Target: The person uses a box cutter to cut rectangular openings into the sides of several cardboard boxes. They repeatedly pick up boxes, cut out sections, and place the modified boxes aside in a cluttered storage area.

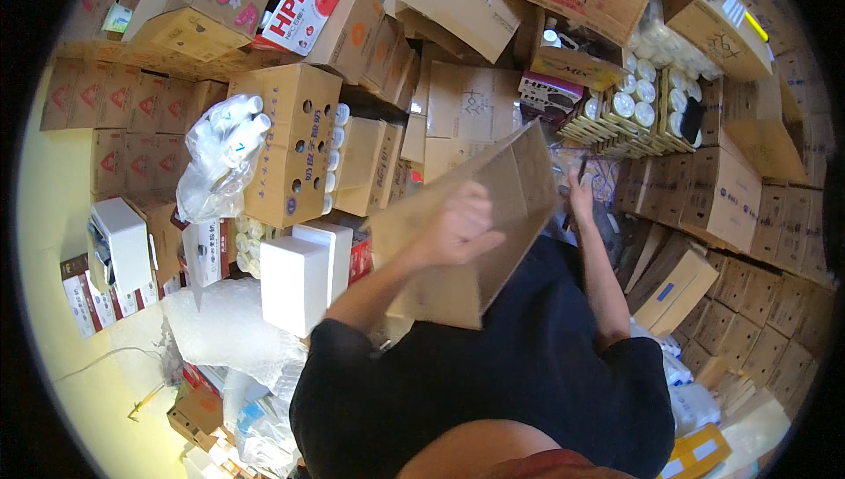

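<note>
An open, tilted cardboard box (422, 281) is in front of my body, blurred by movement. My left hand (462, 225) is curled at its near side with the thumb sticking out, and appears to grip a wall or flap; the exact hold is blurred. Part of the bare inside of the box shows to the right of that hand. To the right of the box, and apart from it, my right hand (581, 194) closes around a thin dark object (582, 167), too small to identify. Beyond that hand, white-lidded containers (634, 99) sit in stacked cardboard trays.
On the left stand a carton with round holes (290, 149), a plastic bag of white bottles (228, 142) and white foam boxes (294, 284). A juice carton (304, 3) sits at upper left. Stacked cartons (700, 192) line the right. Clear plastic wrap (231, 327) lies lower left.
</note>
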`<control>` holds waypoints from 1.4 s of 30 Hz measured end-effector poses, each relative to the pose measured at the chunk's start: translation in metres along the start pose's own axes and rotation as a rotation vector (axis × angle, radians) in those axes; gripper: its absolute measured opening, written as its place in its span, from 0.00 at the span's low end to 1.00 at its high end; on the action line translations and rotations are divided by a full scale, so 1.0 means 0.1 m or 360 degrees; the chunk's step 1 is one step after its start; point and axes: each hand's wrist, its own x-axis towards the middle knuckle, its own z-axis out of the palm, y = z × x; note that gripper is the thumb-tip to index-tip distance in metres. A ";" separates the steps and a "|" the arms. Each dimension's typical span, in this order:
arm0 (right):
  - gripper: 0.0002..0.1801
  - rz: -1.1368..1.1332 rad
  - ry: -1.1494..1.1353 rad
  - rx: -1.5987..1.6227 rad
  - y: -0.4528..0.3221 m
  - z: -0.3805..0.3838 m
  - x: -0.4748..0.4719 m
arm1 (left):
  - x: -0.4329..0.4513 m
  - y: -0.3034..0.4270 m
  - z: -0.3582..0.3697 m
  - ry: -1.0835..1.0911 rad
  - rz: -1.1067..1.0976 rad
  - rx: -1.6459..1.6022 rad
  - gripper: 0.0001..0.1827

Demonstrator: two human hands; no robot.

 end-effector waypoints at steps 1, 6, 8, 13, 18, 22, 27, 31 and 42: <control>0.28 0.0594 -0.0201 0.0008 0.21 -0.08 0.10 | -0.08 -0.27 0.33 0.0168 -0.0066 -0.0199 0.30; 0.33 0.0994 -0.0974 0.0290 -0.16 0.17 0.11 | -0.28 -1.26 1.43 0.0468 -0.0751 -0.1043 0.21; 0.26 0.0832 -0.1004 -0.0251 -0.39 0.31 0.28 | -0.13 -1.33 1.54 0.0769 -0.0833 -0.1081 0.19; 0.18 0.0612 -0.1030 -0.0553 -0.40 0.65 0.84 | -0.28 -1.66 1.32 0.1735 -0.1402 -0.0658 0.13; 0.23 0.0728 -0.0849 -0.0247 0.06 1.01 1.28 | -2.69 -1.13 1.41 0.2532 -0.2187 -0.0082 0.18; 0.22 0.0306 -0.0650 -0.0353 1.00 1.47 2.38 | -2.95 0.03 1.81 0.2728 -0.2616 0.0176 0.17; 0.23 0.0156 -0.0471 -0.1542 1.34 1.23 3.47 | -3.12 0.60 2.74 0.2457 -0.2651 -0.0540 0.18; 0.24 -0.0201 -0.0733 -0.1407 0.75 0.88 3.46 | -2.10 -0.15 3.31 0.1979 -0.2890 -0.0579 0.16; 0.26 -0.2129 0.0433 -0.1114 -4.21 0.12 2.68 | -1.50 -1.64 2.26 0.1654 -0.2363 -0.0126 0.16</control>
